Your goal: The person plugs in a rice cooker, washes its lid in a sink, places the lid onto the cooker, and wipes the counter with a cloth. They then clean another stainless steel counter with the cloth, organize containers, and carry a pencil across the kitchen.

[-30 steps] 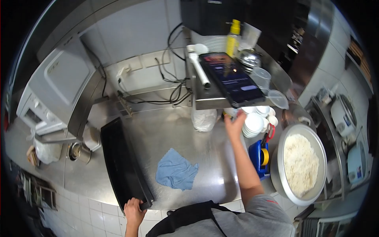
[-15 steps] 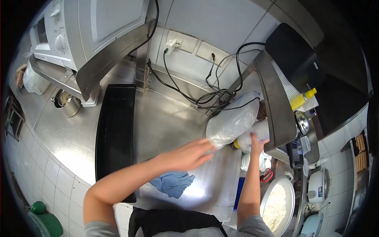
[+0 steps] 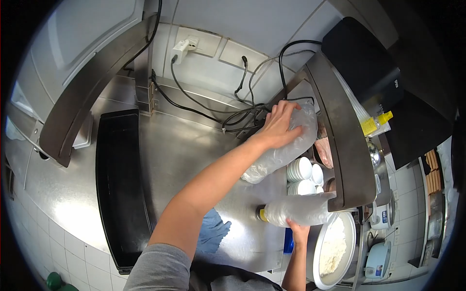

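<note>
Left hand (image 3: 280, 127): centre of frame, upper part; grip with fingers and thumb spread apart, laid over translucent plastic bag (image 3: 277, 157). Right hand (image 3: 298, 230): lower right of centre; grip clamped on translucent bottle-shaped item (image 3: 301, 209), yellow-and-black end pointing left. White cups (image 3: 302, 168): between bag and item. Blue cloth (image 3: 211, 234): lower centre, on metal surface (image 3: 177, 155). Black tray (image 3: 121, 194): left of frame.

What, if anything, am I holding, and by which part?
Right hand: the wrapped pack, by its near side. Left hand: on the far half of the bag; a grip cannot be told.
</note>
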`<action>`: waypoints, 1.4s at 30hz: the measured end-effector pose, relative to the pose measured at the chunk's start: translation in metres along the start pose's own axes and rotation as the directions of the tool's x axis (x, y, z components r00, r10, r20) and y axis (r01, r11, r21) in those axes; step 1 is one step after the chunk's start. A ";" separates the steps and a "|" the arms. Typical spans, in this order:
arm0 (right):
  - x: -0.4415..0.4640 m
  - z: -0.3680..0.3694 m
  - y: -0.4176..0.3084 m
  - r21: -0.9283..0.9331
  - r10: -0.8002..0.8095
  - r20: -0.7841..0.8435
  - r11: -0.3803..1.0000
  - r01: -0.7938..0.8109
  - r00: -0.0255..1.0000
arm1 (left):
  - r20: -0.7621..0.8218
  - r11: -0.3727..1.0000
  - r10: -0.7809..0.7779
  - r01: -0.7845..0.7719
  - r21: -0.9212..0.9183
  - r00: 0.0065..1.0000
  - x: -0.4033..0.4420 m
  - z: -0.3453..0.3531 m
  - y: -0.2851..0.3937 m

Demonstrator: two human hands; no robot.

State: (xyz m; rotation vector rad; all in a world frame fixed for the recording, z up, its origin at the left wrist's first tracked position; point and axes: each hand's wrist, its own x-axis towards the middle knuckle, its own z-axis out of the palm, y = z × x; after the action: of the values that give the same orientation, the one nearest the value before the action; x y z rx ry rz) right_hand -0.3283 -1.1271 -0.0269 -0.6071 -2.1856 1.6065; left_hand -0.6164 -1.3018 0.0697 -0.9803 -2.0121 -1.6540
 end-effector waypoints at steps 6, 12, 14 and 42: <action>0.007 -0.025 0.030 -0.111 0.093 0.194 0.991 -0.072 0.977 | 0.327 0.965 -0.171 0.225 -0.137 0.929 -0.042 0.013 0.010; 0.012 -0.022 0.036 -0.127 0.093 0.261 0.990 -0.062 0.961 | 0.265 0.965 -0.068 0.131 -0.226 0.962 -0.091 0.025 0.003; 0.015 -0.016 0.030 -0.161 0.097 0.282 0.985 -0.053 0.954 | 0.214 0.920 -0.082 0.156 -0.360 0.973 -0.082 0.018 -0.008; 0.050 0.041 0.073 0.780 -0.094 0.523 0.453 -0.432 0.847 | 0.455 0.858 -0.480 0.293 0.422 0.750 -0.150 -0.093 -0.014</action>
State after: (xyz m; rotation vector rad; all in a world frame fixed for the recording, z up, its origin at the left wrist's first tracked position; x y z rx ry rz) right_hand -0.3821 -1.1140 -0.1068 -0.0538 -1.1359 2.9305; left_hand -0.5355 -1.4345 -0.0155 -1.0342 -2.9460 -1.2131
